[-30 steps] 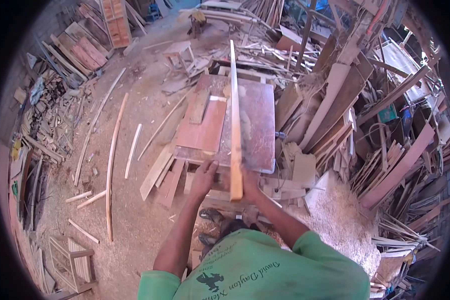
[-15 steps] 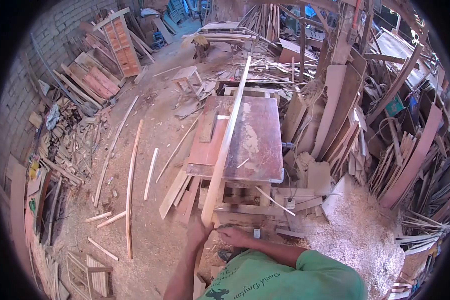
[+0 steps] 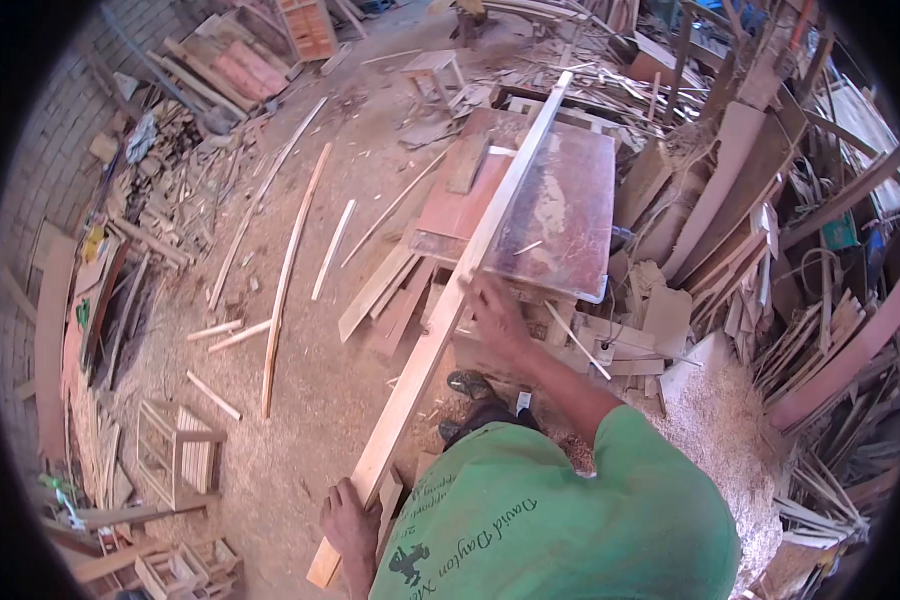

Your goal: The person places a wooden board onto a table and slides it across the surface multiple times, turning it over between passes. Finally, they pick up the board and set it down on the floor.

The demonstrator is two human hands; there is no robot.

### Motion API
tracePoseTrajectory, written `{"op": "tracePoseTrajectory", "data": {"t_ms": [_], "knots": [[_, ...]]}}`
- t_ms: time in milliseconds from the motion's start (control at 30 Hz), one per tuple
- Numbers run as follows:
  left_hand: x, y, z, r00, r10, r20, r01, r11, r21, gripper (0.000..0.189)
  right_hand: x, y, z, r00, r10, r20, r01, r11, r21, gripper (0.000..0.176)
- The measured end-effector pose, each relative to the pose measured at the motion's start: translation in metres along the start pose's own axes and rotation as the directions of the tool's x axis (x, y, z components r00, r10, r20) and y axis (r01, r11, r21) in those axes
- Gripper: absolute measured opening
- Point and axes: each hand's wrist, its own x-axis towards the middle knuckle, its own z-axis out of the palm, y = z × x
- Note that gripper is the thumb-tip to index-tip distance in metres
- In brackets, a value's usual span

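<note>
A long pale wooden board [image 3: 430,345] runs diagonally from low in the view up across the reddish-brown work table [image 3: 570,210]. Near its lower end my left hand [image 3: 350,520] is closed round the board's edge. My right hand [image 3: 495,315] is at the board's right edge, just before the table's near side, with its fingers apart and the fingertips at the wood. A short wood block [image 3: 467,165] lies on the table left of the board, and a thin stick [image 3: 528,248] lies to its right.
Long strips [image 3: 295,270] lie on the dusty floor at left. A small wooden frame [image 3: 175,450] stands lower left. Scrap wood [image 3: 820,310] and leaning planks crowd the right. Sawdust [image 3: 710,450] covers the floor at right. A stool [image 3: 432,75] stands beyond the table.
My hands have moved apart: the left down to the board's lower end, the right up toward the table. More of the board shows on my side. The view has tilted down and shifted left.
</note>
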Motion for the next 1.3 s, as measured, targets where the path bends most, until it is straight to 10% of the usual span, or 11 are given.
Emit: {"op": "tracePoseTrajectory", "data": {"t_ms": [200,400,700,867,933,1067,1200,1300], "knots": [[-0.051,-0.034,-0.037,0.998,-0.068,0.006,0.068,0.995,0.073,0.057,0.044,0.034,-0.009,0.997,0.046,0.065,-0.025,0.953,-0.301,0.088],[-0.079,-0.052,-0.074,0.997,-0.078,-0.005,0.078,0.986,0.146,0.066,0.082,0.047,-0.018,0.982,-0.072,0.176,0.112,0.967,-0.231,0.104],[-0.104,-0.087,-0.103,0.994,-0.107,0.02,0.103,0.983,0.154,0.078,0.092,0.03,-0.01,0.946,-0.166,0.277,0.217,0.962,-0.164,0.08],[-0.129,-0.135,-0.135,0.956,-0.085,-0.281,0.191,0.906,0.378,0.071,0.095,-0.025,-0.016,0.923,-0.345,0.169,0.356,0.933,-0.045,0.07],[-0.123,-0.146,-0.161,0.796,0.147,-0.587,0.34,0.694,0.634,0.051,0.1,-0.065,-0.015,0.902,-0.403,0.155,0.409,0.912,-0.007,0.07],[-0.098,-0.138,-0.18,0.559,0.121,-0.82,0.386,0.838,0.386,0.051,0.109,-0.161,-0.021,0.852,-0.513,0.102,0.506,0.858,0.088,0.068],[-0.062,-0.114,-0.168,0.527,-0.123,-0.841,0.154,0.987,-0.047,0.051,0.129,-0.279,-0.072,0.697,-0.607,0.38,0.52,0.794,0.314,0.054],[-0.038,-0.095,-0.153,0.552,-0.253,-0.795,0.004,0.954,-0.301,0.052,0.126,-0.351,-0.098,0.635,-0.727,0.26,0.555,0.664,0.501,0.018]]}}
